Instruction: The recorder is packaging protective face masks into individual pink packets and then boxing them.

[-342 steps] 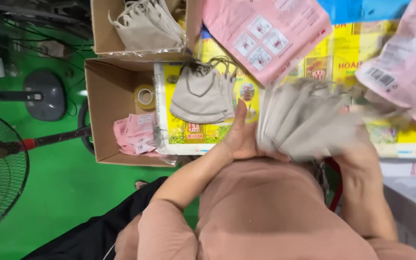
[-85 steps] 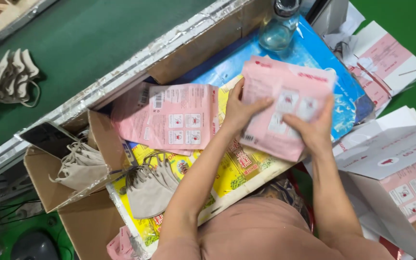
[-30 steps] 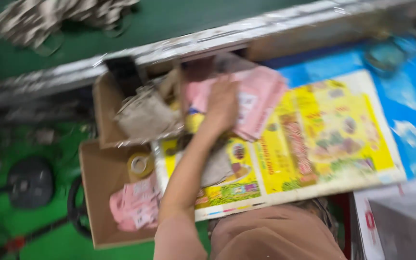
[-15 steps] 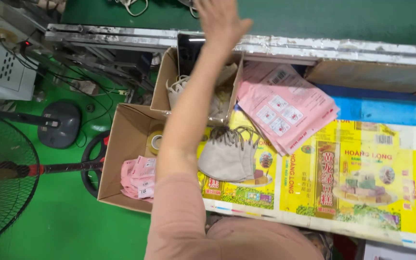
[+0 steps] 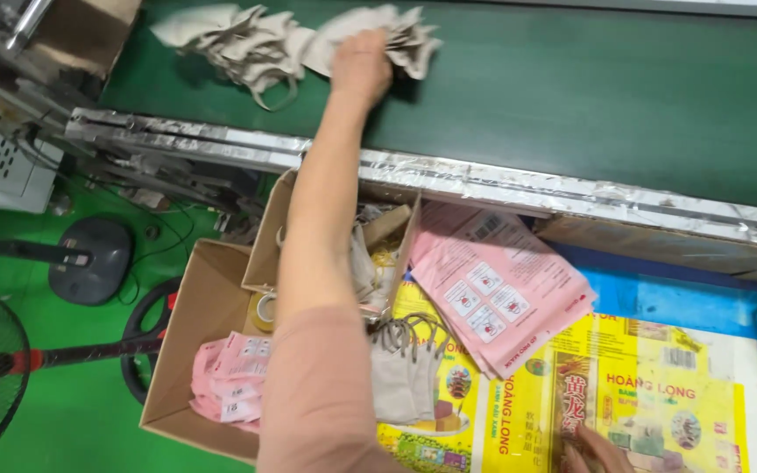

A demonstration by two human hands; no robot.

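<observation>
Reaching up to twelve o'clock, the left hand had landed on the heap of grey face masks lying on the green conveyor belt. Half a second before, that hand was open in the air above the belt's metal edge rail; now its fingers were curled down and clamped on a bunch of masks at the heap's right end. The rest of the heap trailed away toward ten o'clock, loose and tangled.

The right hand showed only at the lower edge, about five o'clock, resting on the yellow printed sheet that covered the bench. Only part of it was in frame; whether its fingers were apart or together could not be told.

Pink flat pouches lay stacked at the bench's centre, just below the rail. A small pile of grey masks sat beside them toward seven o'clock. Two open cardboard boxes stood left of these: the nearer box held more pink pouches and a tape roll.

Judgement: the stretch had ended in a grip, so a fresh bunch was probably about to come off the belt toward the bench.
</observation>
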